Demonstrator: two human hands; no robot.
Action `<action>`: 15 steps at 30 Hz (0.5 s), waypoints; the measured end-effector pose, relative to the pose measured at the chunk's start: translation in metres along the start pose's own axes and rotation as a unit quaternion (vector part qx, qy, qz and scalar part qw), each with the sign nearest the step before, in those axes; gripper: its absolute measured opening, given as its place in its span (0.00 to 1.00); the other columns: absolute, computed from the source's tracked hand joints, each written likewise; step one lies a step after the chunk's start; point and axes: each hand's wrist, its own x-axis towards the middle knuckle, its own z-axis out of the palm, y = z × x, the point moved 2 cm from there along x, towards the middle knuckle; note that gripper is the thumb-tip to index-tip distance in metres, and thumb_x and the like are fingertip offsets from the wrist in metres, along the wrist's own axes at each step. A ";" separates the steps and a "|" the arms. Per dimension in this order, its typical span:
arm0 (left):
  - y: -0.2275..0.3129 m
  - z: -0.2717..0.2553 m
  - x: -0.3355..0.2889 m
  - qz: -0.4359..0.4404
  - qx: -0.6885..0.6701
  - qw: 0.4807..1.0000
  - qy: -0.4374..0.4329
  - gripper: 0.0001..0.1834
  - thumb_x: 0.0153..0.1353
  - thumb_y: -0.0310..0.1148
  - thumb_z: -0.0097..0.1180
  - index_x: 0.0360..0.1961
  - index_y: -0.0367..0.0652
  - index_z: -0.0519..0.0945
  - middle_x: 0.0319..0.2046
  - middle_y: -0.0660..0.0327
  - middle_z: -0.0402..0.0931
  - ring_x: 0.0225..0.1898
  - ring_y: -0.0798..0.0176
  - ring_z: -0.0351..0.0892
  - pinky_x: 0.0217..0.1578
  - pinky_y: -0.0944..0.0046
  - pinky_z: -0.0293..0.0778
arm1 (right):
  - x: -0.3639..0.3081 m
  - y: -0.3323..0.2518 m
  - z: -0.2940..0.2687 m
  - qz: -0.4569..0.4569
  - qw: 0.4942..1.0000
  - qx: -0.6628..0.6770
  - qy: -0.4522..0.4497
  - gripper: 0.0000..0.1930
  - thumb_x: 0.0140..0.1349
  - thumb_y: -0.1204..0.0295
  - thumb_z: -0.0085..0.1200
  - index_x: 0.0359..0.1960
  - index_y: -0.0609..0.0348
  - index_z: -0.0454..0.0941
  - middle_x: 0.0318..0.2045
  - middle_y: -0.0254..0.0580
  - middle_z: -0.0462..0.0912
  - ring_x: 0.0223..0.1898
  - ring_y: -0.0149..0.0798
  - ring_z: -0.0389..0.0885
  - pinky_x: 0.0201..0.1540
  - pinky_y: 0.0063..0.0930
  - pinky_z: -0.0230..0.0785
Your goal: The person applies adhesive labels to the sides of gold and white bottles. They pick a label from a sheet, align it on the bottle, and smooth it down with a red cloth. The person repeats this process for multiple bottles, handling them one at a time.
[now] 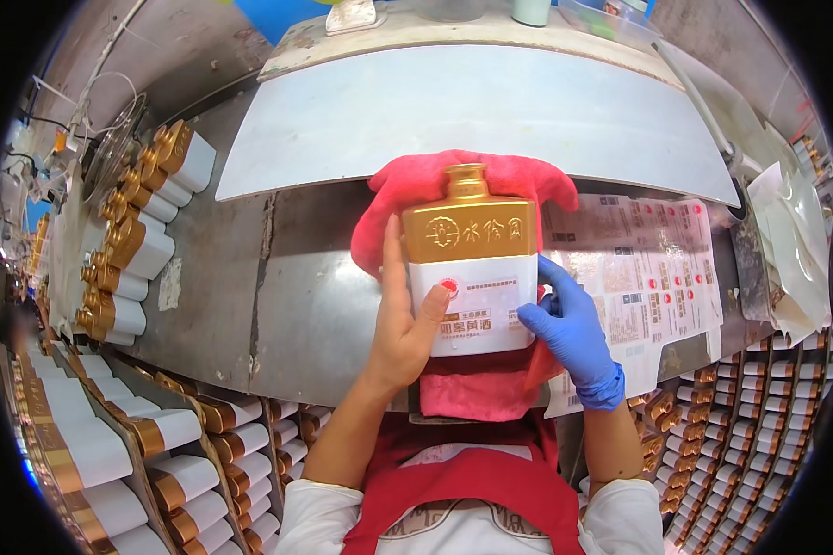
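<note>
Between my two hands is a flat, square-shouldered bottle (477, 273), white below and gold at the shoulder and neck, with raised marks on the gold. A printed label with a small red emblem sits on its white front. My bare left hand (405, 319) grips the left side, its thumb on the label by the emblem. In a blue glove, my right hand (569, 333) holds the lower right side, thumb on the front edge. A red cloth (481, 398) lies under and behind the bottle. To the right is a sheet of printed labels (634, 277).
Several white-and-gold bottles (125, 245) stand along the table's left end. Many more fill racks (190, 481) at lower left and lower right. A pale board (472, 116) spans the far side of the metal table (315, 287). Crumpled white backing paper (787, 250) hangs at the right.
</note>
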 end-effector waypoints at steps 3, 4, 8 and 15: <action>0.000 -0.003 -0.004 0.008 0.046 0.999 -0.003 0.38 0.68 0.33 0.41 0.70 0.34 0.35 0.69 0.50 0.46 0.69 0.60 0.46 0.66 0.62 0.45 | -0.001 0.001 0.001 -0.031 0.999 0.024 0.012 0.29 0.57 0.68 0.62 0.59 0.63 0.68 0.29 0.30 0.75 0.23 0.18 0.65 0.26 0.14 0.62; 0.000 -0.005 -0.006 -0.001 0.018 1.000 -0.006 0.38 0.68 0.32 0.41 0.70 0.34 0.35 0.69 0.49 0.45 0.69 0.59 0.46 0.66 0.62 0.44 | 0.000 0.001 0.000 -0.018 0.997 0.069 0.018 0.27 0.59 0.68 0.60 0.59 0.63 0.69 0.31 0.31 0.76 0.23 0.18 0.65 0.27 0.13 0.62; 0.004 -0.008 -0.010 -0.003 -0.010 1.000 -0.017 0.38 0.67 0.31 0.42 0.70 0.34 0.35 0.69 0.50 0.46 0.68 0.59 0.48 0.66 0.62 0.45 | 0.002 0.006 -0.013 -0.002 0.986 0.163 0.025 0.20 0.65 0.67 0.53 0.57 0.62 0.71 0.37 0.33 0.80 0.25 0.18 0.68 0.29 0.12 0.64; -0.001 -0.005 -0.015 -0.034 -0.039 0.998 -0.042 0.42 0.61 0.19 0.45 0.71 0.37 0.34 0.68 0.52 0.49 0.66 0.61 0.54 0.64 0.63 0.52 | -0.007 0.000 0.008 -0.037 0.996 0.040 0.073 0.28 0.51 0.74 0.66 0.56 0.61 0.71 0.24 0.24 0.74 0.19 0.16 0.62 0.23 0.12 0.59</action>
